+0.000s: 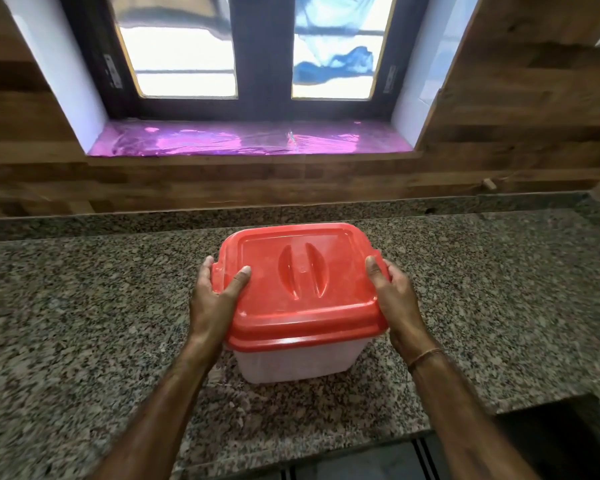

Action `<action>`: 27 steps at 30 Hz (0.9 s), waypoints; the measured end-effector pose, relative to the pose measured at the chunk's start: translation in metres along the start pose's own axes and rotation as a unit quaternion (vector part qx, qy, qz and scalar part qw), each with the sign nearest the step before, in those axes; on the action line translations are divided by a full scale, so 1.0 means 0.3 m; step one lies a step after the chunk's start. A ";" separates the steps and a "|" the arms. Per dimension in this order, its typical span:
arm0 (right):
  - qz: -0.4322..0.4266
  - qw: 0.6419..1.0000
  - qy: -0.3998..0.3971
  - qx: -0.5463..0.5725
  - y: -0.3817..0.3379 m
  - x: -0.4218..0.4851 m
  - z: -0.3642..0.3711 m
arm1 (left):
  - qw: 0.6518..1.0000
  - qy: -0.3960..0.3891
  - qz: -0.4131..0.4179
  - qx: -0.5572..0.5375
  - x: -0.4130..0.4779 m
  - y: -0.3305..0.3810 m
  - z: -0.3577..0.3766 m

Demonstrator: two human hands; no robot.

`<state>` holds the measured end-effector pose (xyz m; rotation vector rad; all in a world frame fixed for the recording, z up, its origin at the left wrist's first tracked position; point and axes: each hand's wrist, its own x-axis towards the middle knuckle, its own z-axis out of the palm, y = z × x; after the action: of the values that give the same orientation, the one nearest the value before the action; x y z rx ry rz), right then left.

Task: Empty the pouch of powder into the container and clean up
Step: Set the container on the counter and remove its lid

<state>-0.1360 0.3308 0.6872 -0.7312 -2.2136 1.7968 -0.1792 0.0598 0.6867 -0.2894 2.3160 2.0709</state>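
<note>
Gripping from both sides, that's the head view: the left hand [219, 299] has the left edge of the square red plastic lid [302, 289], thumb laid flat on top near the corner, its other fingers curled down round the rim and mostly hidden behind it. Over on the far side the right hand [397, 303] mirrors it, thumb up on the lid's right edge and fingers wrapped round the outside of the rim, with a thin brown thread band [425, 356] on that wrist. So both hands are closed on the lid, neither one loose. The lid sits on the translucent white plastic container [298, 358], covering its mouth, with a moulded grip ridge running down its middle. Whether it is pressed fully home I cannot tell. The container's cloudy walls give no view of what is inside. It stands upright on the speckled grey granite countertop [84, 306], square between the two forearms. Beyond it runs a wood-pattern wall [516, 105], and above that a dark-framed window [262, 53] whose sill is covered by a shiny purple sheet [250, 138].
</note>
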 end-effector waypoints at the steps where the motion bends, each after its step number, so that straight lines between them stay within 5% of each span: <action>1: -0.008 1.000 0.001 0.003 -0.006 -0.007 0.003 | 1.000 0.001 0.004 0.002 0.001 0.005 -0.002; 12: -0.092 0.994 0.019 0.064 -0.130 -0.007 -0.028 | 0.998 0.025 0.058 0.005 0.024 0.114 0.006; 18: 0.020 0.971 -0.053 0.232 -0.150 0.104 -0.192 | 0.997 0.003 0.076 -0.009 0.019 0.186 0.137; 27: 0.061 0.958 -0.029 0.278 0.023 0.312 -0.599 | 0.999 -0.031 0.013 0.030 -0.069 0.149 0.554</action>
<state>-0.1340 0.5321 0.7099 -0.7004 -1.5795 2.3683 -0.1837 0.2311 0.7136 -0.1904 2.3528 1.9884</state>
